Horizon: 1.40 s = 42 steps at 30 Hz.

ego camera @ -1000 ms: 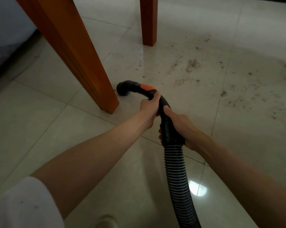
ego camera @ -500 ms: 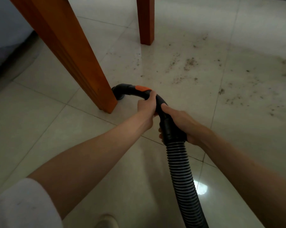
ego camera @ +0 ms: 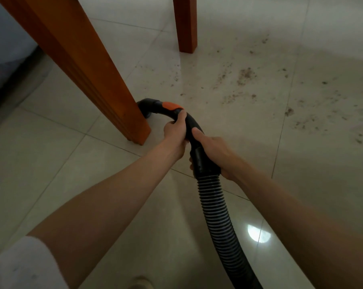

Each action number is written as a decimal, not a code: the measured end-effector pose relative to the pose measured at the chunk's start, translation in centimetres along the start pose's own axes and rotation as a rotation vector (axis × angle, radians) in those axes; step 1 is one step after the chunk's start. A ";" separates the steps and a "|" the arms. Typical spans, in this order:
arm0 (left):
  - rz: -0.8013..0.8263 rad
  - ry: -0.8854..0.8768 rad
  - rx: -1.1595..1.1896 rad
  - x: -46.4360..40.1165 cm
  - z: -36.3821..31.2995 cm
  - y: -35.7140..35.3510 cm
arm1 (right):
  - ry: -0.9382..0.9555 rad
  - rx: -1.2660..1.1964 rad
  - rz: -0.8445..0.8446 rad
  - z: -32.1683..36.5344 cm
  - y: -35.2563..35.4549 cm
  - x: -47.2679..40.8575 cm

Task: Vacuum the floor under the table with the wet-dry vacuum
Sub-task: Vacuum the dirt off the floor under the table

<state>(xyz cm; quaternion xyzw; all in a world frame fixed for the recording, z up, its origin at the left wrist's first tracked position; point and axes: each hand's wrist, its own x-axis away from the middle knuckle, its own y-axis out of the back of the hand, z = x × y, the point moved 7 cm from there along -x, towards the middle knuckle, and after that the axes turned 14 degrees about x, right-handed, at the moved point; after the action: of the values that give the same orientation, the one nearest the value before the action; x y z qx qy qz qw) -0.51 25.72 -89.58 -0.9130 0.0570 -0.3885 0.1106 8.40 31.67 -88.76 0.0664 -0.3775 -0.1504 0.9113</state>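
Beside the near table leg [ego camera: 88,65], the nozzle [ego camera: 147,106] sits partly hidden on the floor [ego camera: 301,184]. The left hand [ego camera: 175,132] and right hand [ego camera: 215,151] both grip the hose handle [ego camera: 194,126]. It could knock the leg, and the dirt [ego camera: 247,74] lies well apart.

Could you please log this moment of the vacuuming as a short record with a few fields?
left hand: grips the curved black handle, just behind its orange patch
right hand: grips the cuff where the ribbed hose joins
nozzle: at the floor, its tip hidden behind the near table leg
far table leg: stands apart, further back
dirt: brown specks scattered over the tiles to the right, not yet picked up
floor: pale glossy tiles
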 end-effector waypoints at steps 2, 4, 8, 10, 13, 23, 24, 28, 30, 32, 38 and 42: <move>0.028 0.013 0.025 -0.1 -0.1 -0.5 | 0.011 0.022 -0.043 -0.1 0.2 -0.2; 0.049 0.016 0.013 0.1 -0.3 -1.1 | 0.019 0.022 -0.080 -0.2 0.4 -0.3; 0.073 0.013 -0.052 0.3 -0.6 -2.1 | 0.028 0.010 -0.149 -0.1 1.1 -0.4; 0.075 0.003 -0.079 0.4 -0.6 -2.4 | 0.028 0.003 -0.158 -0.1 1.4 -0.4; 0.058 -0.027 -0.115 0.3 -0.6 -2.5 | 0.021 0.004 -0.136 -0.1 1.5 -0.4; -0.007 -0.049 -0.107 0.4 -0.7 -0.8 | 0.056 0.117 -0.079 0.6 0.8 -0.4; -0.006 -0.055 -0.112 0.4 -1.0 -0.7 | 0.068 0.153 -0.094 1.0 0.7 -0.5; -0.023 -0.088 -0.113 -0.4 -2.2 0.0 | 0.120 0.251 -0.149 2.4 0.0 -1.4; -0.042 -0.104 -0.137 -0.9 -2.9 0.3 | 0.146 0.305 -0.184 3.0 -0.4 -2.1; -0.053 -0.105 -0.166 -1.4 -3.5 0.6 | 0.180 0.359 -0.218 3.4 -0.9 -2.7; -0.013 -0.015 -0.080 -2.9 -4.6 1.3 | 0.243 0.438 -0.280 4.0 -2.3 -4.3; 0.030 -0.004 -0.106 -3.5 -5.4 0.9 | 0.259 0.470 -0.302 4.4 -2.7 -4.5</move>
<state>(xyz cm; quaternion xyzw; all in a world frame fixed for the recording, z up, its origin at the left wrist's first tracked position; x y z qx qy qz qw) -6.88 24.64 -88.61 -0.9175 0.0910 -0.3812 0.0680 1.67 30.51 -89.36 0.3495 -0.2683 -0.1828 0.8789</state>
